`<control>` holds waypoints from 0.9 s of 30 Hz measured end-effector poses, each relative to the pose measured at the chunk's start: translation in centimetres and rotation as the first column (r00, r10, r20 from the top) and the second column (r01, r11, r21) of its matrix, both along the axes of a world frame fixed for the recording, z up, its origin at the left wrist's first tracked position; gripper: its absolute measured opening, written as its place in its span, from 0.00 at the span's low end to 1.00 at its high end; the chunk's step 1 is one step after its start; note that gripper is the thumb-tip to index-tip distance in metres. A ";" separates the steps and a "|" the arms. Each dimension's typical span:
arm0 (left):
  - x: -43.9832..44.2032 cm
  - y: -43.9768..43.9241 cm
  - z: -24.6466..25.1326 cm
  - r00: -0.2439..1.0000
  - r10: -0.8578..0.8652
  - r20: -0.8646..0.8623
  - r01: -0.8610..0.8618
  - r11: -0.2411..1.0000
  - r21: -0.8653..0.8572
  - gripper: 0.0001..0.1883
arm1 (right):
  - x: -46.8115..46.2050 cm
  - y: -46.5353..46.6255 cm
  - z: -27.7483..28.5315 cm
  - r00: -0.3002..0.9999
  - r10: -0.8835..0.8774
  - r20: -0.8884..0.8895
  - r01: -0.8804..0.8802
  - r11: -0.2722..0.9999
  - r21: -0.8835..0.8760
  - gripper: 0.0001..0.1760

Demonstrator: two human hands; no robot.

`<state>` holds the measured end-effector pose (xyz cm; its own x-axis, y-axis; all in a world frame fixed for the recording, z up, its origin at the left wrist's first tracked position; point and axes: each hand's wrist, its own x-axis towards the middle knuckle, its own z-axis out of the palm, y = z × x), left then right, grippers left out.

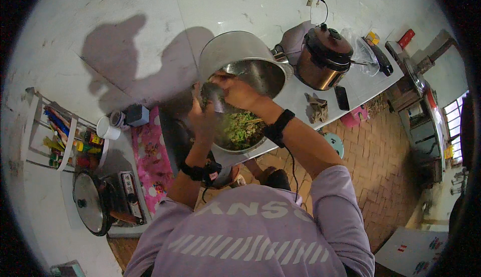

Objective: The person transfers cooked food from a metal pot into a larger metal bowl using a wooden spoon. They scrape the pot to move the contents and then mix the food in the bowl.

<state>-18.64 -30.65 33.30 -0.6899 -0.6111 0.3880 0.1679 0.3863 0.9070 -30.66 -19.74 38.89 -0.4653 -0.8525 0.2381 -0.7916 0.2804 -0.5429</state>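
Note:
Both my hands are together above the work surface, blurred by motion. My left hand [201,108] grips a dark, rounded object [211,93] whose kind I cannot make out. Against its upper right side is my right hand [242,93]; its fingertips are partly hidden, so its grip is unclear. Below the hands sits a metal basin [242,152] holding chopped green leaves [242,128], with a thin stick-like piece among them. Behind them a large metal pot [236,46] is tipped, its mouth towards me. My forearms hide parts of the basin.
A pressure cooker [325,61] stands right of the pot, near a brown cloth [317,108] and a phone [341,98]. Leftward are a pink patterned cover [148,145], a white cup [108,128], a wall rack [71,141] and a lidded pan [90,203]. Cords hang from my wrist straps [279,128].

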 end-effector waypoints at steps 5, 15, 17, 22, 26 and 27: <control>-0.4 0.1 -0.6 1.000 0.008 0.030 -0.010 0.999 0.047 0.24 | 0.3 1.6 3.3 0.778 0.120 0.617 0.005 0.980 -0.197 0.25; -1.9 2.5 -1.2 0.991 -0.025 0.135 0.039 0.994 -0.105 0.28 | -1.5 4.4 3.8 0.257 0.476 0.841 0.374 0.753 -0.541 0.19; -1.9 2.4 -0.8 0.991 -0.050 0.123 0.062 0.993 -0.096 0.28 | -1.7 4.4 4.1 0.242 0.480 0.843 0.406 0.739 -0.537 0.19; -1.7 1.9 -1.3 0.978 -0.025 0.205 0.053 0.990 -0.131 0.27 | -2.8 3.8 5.1 0.193 0.364 0.911 0.484 0.773 -0.411 0.22; -2.1 1.3 -1.8 0.979 -0.101 0.175 0.122 0.986 -0.117 0.24 | -2.8 3.0 4.6 0.234 0.291 0.928 0.555 0.743 -0.373 0.22; -2.2 0.9 -1.7 0.965 -0.112 0.238 0.134 0.988 -0.078 0.23 | -2.5 2.8 4.5 0.239 0.296 0.925 0.560 0.736 -0.380 0.21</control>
<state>-20.82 -29.73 31.63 -0.8354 -0.4845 0.2597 0.0090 0.4602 0.8878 -33.19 -16.91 43.38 -0.7774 -0.6204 -0.1042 0.3989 -0.3581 -0.8442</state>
